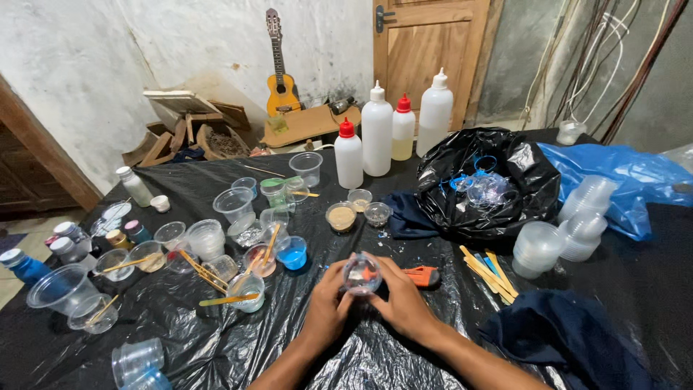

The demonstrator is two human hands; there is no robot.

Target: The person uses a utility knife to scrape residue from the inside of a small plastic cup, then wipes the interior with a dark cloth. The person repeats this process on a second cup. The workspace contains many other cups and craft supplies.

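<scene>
Holding small clear cup (362, 274) between both hands | left hand (328, 303) and right hand (401, 302) pinching its sides

Head cam, looks down/fwd, close over table (216, 339).

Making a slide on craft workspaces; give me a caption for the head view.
Both hands, left hand and right hand, hold a small clear cup above a black plastic-covered table crowded with cups and squeeze bottles.
</scene>
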